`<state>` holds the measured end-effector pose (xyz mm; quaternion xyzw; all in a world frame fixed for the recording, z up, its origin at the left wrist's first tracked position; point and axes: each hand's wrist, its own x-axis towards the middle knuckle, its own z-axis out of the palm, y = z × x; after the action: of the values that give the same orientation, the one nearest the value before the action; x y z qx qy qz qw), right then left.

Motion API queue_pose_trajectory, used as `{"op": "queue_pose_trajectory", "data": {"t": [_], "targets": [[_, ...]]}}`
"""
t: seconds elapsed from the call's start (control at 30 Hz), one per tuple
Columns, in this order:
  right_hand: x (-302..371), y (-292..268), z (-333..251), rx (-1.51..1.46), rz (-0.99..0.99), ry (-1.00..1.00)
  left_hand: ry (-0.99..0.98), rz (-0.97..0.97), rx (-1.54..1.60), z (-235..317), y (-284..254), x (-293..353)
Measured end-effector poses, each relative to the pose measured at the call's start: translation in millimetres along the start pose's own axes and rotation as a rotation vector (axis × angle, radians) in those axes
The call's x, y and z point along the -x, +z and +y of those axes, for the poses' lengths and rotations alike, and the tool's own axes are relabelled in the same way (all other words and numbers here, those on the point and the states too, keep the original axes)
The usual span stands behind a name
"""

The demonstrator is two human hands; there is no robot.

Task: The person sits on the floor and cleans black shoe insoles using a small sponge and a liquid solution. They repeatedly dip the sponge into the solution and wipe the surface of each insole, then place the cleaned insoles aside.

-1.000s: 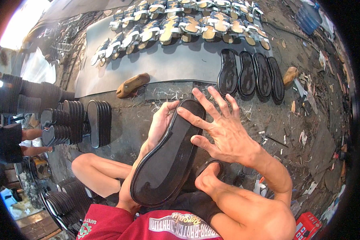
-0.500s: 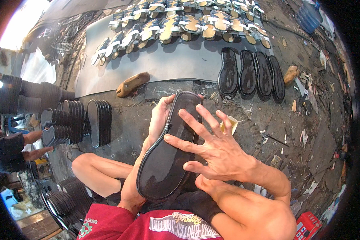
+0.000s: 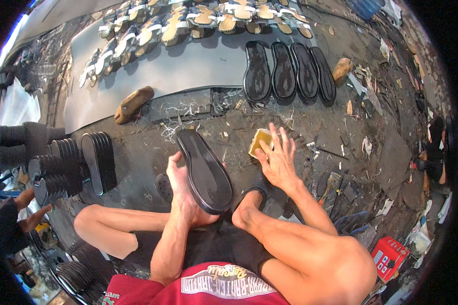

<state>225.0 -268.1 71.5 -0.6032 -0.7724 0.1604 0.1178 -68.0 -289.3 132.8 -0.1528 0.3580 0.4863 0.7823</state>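
A black shoe sole point(image 3: 207, 175) lies tilted across my left hand point(image 3: 179, 179), which grips it from beneath and along its left edge. Its upper face is dark and partly shiny. My right hand point(image 3: 279, 161) reaches over a small cut-open container point(image 3: 260, 142) with yellowish stuff in it, standing on the ground beyond my foot. The right fingers are stretched out and partly apart at the container's right side, with the thumb over its near edge. Whether a fingertip dips into the contents I cannot tell.
Several black soles point(image 3: 257, 73) lie face up on a grey sheet point(image 3: 188, 68), below rows of sandals point(image 3: 175, 28). Wooden shoe lasts point(image 3: 133, 104) rest nearby. Stacked soles point(image 3: 97, 162) stand at left beside another person's arm point(image 3: 34, 208). A red box point(image 3: 389, 258) sits at lower right.
My right hand has left the sole's upper face and moved right to the yellow container. My left hand has lowered the sole slightly and turned it the other way. The view has shifted right.
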Motion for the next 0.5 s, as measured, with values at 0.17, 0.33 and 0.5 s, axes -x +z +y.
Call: {"op": "queue_pose_trajectory", "data": {"t": [0.17, 0.33, 0.5], "targets": [[3.4, 23.8, 7.3, 0.144, 0.053, -0.005, 0.199, -0.145, 0.075, 13.9, 11.8, -4.8], [10.4, -2.5, -0.2, -0.207, 0.131, 0.186, 0.21, -0.394, 0.163, 11.7, -10.8, -8.0], [13.9, -26.5, -10.3, -0.731, -0.049, 0.204, 0.217, -0.233, 0.078, -10.3, 26.7, -2.5]]}}
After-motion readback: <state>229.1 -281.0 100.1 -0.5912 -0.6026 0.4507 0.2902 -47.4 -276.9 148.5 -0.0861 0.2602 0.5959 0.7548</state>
